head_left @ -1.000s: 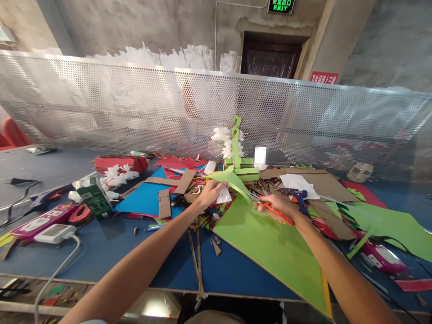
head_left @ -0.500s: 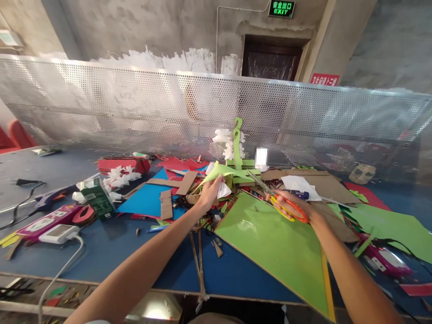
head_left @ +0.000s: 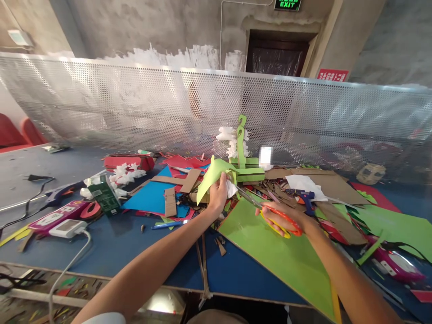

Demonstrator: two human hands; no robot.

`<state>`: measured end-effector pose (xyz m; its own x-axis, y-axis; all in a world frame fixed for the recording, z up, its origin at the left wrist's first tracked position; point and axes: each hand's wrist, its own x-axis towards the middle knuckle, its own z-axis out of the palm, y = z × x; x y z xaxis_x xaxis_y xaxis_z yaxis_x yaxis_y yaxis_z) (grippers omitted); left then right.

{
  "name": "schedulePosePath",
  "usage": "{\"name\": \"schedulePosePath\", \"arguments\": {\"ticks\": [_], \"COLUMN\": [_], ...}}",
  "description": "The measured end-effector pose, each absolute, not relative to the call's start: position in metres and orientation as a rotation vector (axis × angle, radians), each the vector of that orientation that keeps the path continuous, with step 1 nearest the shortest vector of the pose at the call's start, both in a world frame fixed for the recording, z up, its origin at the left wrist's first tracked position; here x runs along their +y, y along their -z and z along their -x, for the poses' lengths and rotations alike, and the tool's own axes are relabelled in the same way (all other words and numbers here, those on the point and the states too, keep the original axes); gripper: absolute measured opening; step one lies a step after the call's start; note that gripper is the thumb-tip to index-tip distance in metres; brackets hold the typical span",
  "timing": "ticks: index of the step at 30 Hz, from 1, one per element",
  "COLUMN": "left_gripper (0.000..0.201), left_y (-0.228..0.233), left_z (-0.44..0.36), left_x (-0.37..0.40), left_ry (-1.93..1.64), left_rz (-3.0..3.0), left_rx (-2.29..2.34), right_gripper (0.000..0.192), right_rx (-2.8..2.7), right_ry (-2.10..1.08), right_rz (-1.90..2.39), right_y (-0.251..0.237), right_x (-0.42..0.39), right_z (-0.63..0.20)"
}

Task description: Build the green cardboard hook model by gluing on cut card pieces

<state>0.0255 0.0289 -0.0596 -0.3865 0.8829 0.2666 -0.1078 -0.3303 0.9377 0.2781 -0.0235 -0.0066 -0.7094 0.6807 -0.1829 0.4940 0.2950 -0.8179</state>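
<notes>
My left hand (head_left: 218, 193) is closed on a curled piece of green paper (head_left: 211, 177), which rises above the fingers. A crumpled white piece (head_left: 231, 189) shows beside that thumb. Through the handles of red and yellow scissors (head_left: 286, 220) go the fingers of my right hand (head_left: 275, 216). The blades point left toward the paper and my left hand; whether they touch the paper I cannot tell. Just behind stands a green paper construction (head_left: 240, 148) with curled tips and white ruffled pieces (head_left: 225, 134). Under my right hand lies a large green sheet (head_left: 270, 256).
A blue sheet (head_left: 145, 195) and cardboard strips (head_left: 170, 202) lie left. A dark green box (head_left: 103, 194) stands farther left, near a white charger with a cable (head_left: 67, 228). On the right are a blue glue gun (head_left: 303, 198) and a glass jar (head_left: 370, 173). A perforated metal screen (head_left: 151, 108) runs behind.
The scissors have moved left and down, closer to my left hand. The green paper has been turned more upright in my left hand. The whole view has shifted slightly.
</notes>
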Motion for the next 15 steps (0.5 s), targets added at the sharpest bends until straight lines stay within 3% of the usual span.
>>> {"name": "schedulePosePath", "arguments": {"ticks": [12, 15], "left_gripper": [0.049, 0.051], "left_y": [0.067, 0.065], "left_z": [-0.019, -0.022], "left_x": [0.04, 0.038], "left_ry": [-1.796, -1.785], "left_rz": [-1.159, -1.147], "left_rx": [1.259, 1.249], "right_gripper": [0.08, 0.079], "right_rx": [-1.971, -2.049], "right_ry": [-1.139, -1.252], "right_rz": [1.161, 1.111], "right_y": [-0.026, -0.018], "right_x": [-0.028, -0.03], "right_z": [-0.308, -0.306]}}
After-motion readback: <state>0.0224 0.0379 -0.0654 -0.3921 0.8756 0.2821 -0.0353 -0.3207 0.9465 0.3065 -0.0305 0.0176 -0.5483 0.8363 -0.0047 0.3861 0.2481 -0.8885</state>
